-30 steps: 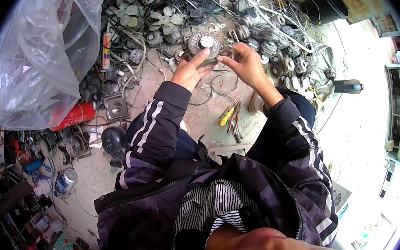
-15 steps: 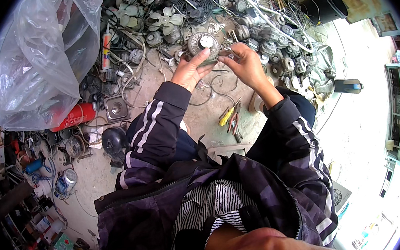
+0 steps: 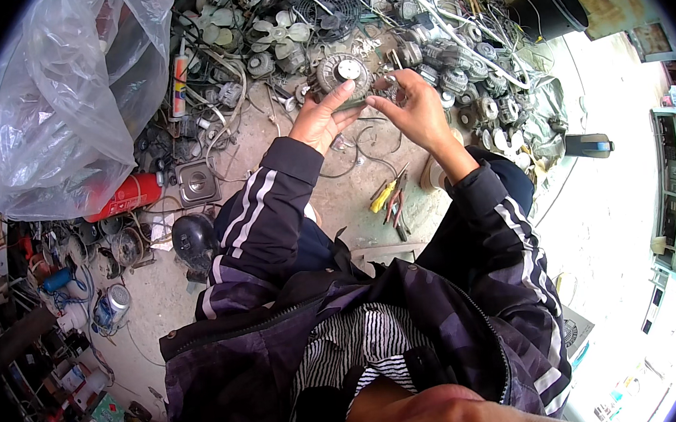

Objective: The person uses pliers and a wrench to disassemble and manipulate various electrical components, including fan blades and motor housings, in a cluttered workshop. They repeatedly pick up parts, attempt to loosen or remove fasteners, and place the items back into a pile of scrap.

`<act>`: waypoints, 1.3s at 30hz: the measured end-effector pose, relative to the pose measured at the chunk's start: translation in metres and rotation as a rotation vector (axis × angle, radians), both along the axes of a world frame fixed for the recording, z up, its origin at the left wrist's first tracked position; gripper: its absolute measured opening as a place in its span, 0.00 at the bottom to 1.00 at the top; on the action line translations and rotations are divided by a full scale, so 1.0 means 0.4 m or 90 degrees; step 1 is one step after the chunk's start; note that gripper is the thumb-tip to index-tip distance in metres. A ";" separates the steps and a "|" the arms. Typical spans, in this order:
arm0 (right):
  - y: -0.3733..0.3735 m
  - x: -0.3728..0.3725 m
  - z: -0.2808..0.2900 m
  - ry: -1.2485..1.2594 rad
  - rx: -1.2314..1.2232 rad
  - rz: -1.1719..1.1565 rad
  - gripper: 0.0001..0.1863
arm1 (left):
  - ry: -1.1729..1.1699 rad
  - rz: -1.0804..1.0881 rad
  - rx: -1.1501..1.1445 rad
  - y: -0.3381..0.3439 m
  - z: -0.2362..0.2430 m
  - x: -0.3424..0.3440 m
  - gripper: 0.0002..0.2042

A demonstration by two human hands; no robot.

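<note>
My left hand [image 3: 319, 124] grips a round, grey metal motor [image 3: 331, 73] with a pale disc at its centre. The thumb lies over the motor's near edge and the fingers are underneath. Just to the right is my right hand [image 3: 421, 112], with its thumb and forefinger apart at the motor's side. Whether the right thumb touches the motor I cannot tell. Below the hands, yellow-handled pliers [image 3: 383, 196] and red-handled pliers [image 3: 394, 203] lie on the concrete floor.
Old motors [image 3: 455, 80], a pale fan blade [image 3: 282, 34] and cables are heaped beyond my hands. On the left are a clear plastic bag [image 3: 71, 106], a red cylinder [image 3: 129, 195] and a metal lid [image 3: 198, 182]. A black bucket [image 3: 549, 7] stands far right.
My right thumb and forefinger have spread apart at the motor's right side. My left hand and the motor have stayed nearly still.
</note>
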State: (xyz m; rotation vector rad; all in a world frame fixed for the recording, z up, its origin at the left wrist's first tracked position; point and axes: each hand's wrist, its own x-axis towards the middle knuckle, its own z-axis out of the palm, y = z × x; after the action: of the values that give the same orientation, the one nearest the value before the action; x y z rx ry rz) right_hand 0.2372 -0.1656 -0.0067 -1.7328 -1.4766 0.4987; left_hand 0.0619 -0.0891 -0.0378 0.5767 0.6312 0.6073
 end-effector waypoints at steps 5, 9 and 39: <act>0.001 0.007 -0.008 -0.012 -0.012 0.009 0.13 | 0.017 0.000 0.012 -0.001 0.002 0.002 0.22; -0.001 0.003 -0.004 -0.007 0.024 0.008 0.14 | 0.021 0.005 0.007 -0.002 0.001 0.002 0.22; 0.009 0.010 -0.021 -0.029 0.008 0.011 0.15 | 0.014 0.002 0.005 0.001 0.001 0.007 0.23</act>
State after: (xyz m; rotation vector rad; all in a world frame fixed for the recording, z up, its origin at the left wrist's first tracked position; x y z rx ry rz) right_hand 0.2413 -0.1621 -0.0150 -1.7335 -1.5248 0.4599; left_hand 0.0646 -0.0886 -0.0373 0.5904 0.6515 0.6067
